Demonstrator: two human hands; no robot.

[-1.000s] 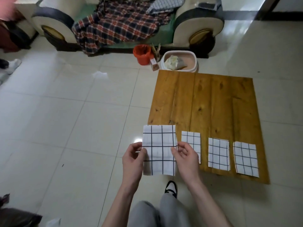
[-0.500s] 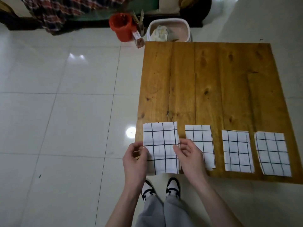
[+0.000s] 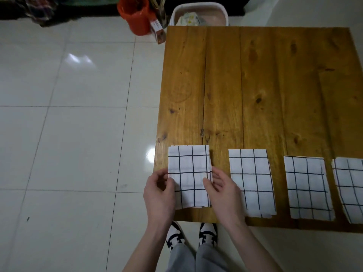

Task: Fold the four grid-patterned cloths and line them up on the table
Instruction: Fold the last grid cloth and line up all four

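Grid-patterned cloth number one [image 3: 189, 175], the leftmost, sits folded at the near-left corner of the wooden table [image 3: 255, 85], and I've got both hands on it. My left hand [image 3: 159, 191] grasps its left edge, thumb on top of the fabric and the other fingers curled at the side. My right hand [image 3: 224, 190] grasps the right edge the same way, thumb lying on the cloth and the fingers curled beside it. Whether the cloth lies flat on the wood or hangs just above it, I can't tell from up here.

To the right, three more folded cloths line up along the near edge. The second cloth [image 3: 252, 181] lies just beside my right hand, flat on the table. The third cloth [image 3: 308, 188] comes next, apart from the second with bare wood between them. The fourth cloth [image 3: 349, 188] sits at the far right, cut off by the picture's edge. All show white fabric with black grid lines, long sides running away from me.

Past the table's far edge I see a white basin [image 3: 198, 11] with something crumpled inside, an orange bucket [image 3: 135, 16] to its left, and a small carton [image 3: 158, 31] between them. Pale glossy floor tiles [image 3: 68, 124] fill the left side. Below the table edge, my two black-and-white shoes [image 3: 175, 235] and grey trouser legs [image 3: 196, 258] show.
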